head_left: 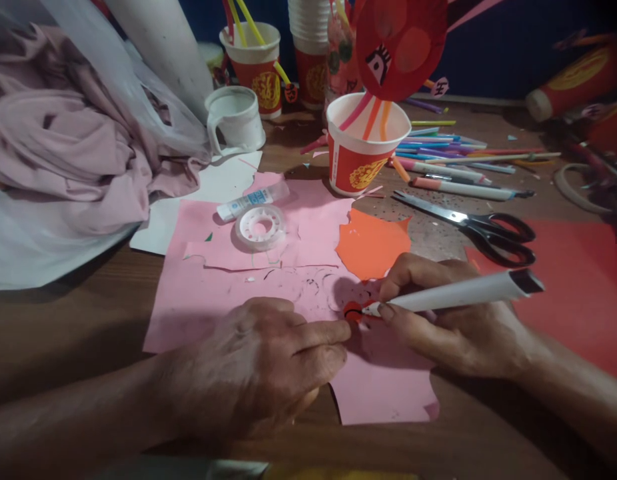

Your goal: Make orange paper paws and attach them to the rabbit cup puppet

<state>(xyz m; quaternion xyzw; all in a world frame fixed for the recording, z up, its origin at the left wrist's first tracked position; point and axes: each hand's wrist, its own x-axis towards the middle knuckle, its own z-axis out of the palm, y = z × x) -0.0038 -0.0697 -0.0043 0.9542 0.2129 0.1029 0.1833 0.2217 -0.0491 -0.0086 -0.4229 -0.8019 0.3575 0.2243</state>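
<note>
My right hand (443,320) is closed round a white marker (463,291), whose tip touches a small red paper piece (353,311) lying on pink paper (228,300). The forefinger of my left hand (268,363) presses on the edge of that red piece; the other fingers are curled under. An orange paper cut-out (371,243) lies just beyond the marker tip.
A tape roll (261,227) and a glue tube (253,201) lie on the pink paper. Scissors (483,230), several coloured pens (448,157), red paper cups (358,150), a white mug (236,120), a red sheet (578,293) and bagged pink cloth (53,147) surround them.
</note>
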